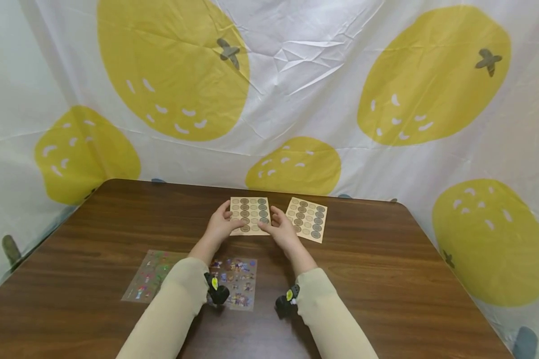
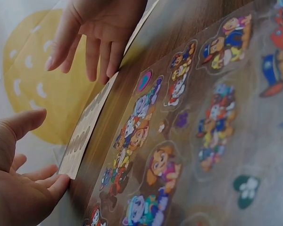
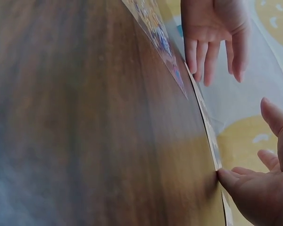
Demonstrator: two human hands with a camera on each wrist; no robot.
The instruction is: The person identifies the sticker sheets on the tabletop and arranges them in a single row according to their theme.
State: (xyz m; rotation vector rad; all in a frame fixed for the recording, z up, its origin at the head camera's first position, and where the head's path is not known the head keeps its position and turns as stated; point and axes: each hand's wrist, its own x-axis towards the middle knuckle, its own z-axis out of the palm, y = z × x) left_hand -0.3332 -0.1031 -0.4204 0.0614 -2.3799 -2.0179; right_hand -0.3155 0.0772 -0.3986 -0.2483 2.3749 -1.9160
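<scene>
A cream sheet of round stickers [image 1: 253,215], in tan and grey columns, lies flat toward the back of the table. At its left edge is my left hand [image 1: 216,227], fingers loosely spread and thumb above the sheet. My right hand [image 1: 284,231] mirrors it at the right edge. In the left wrist view, fingertips of the left hand [image 2: 28,179] touch the sheet's border. The right wrist view has a fingertip of the right hand [image 3: 262,188] at the sheet's edge. Neither hand grips the paper.
A second cream sticker sheet [image 1: 307,219] lies tilted just to the right. Nearer me are two clear sheets of cartoon stickers, one in the middle [image 1: 244,281] and one at left [image 1: 139,279], partly under the left sleeve. A fruit-print curtain [image 1: 305,114] hangs behind the table.
</scene>
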